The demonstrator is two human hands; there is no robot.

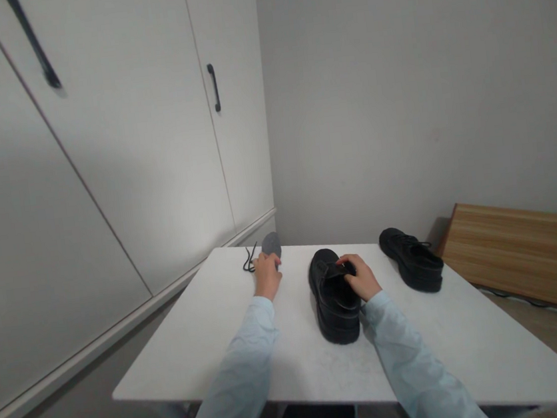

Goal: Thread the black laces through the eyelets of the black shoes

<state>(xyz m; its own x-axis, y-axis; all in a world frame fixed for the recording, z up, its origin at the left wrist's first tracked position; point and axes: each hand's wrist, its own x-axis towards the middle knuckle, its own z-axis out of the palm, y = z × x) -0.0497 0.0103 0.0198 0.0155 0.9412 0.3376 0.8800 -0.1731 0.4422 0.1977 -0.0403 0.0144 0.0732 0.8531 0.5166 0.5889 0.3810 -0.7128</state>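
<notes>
A black shoe sits upright on the white table, its toe pointing away from me and its opening facing up. My right hand is closed on the tongue and upper edge of its opening. No lace shows in this shoe. Farther left, my left hand grips the near end of a grey insole, covering that part of it. Beside those fingers lies a loose black shoelace. A second black shoe, with a lace in it, stands at the table's right.
The white table meets white cabinets with black handles along its left and a plain wall behind. A wooden board-like piece of furniture stands beyond the right edge, with a dark cable below it.
</notes>
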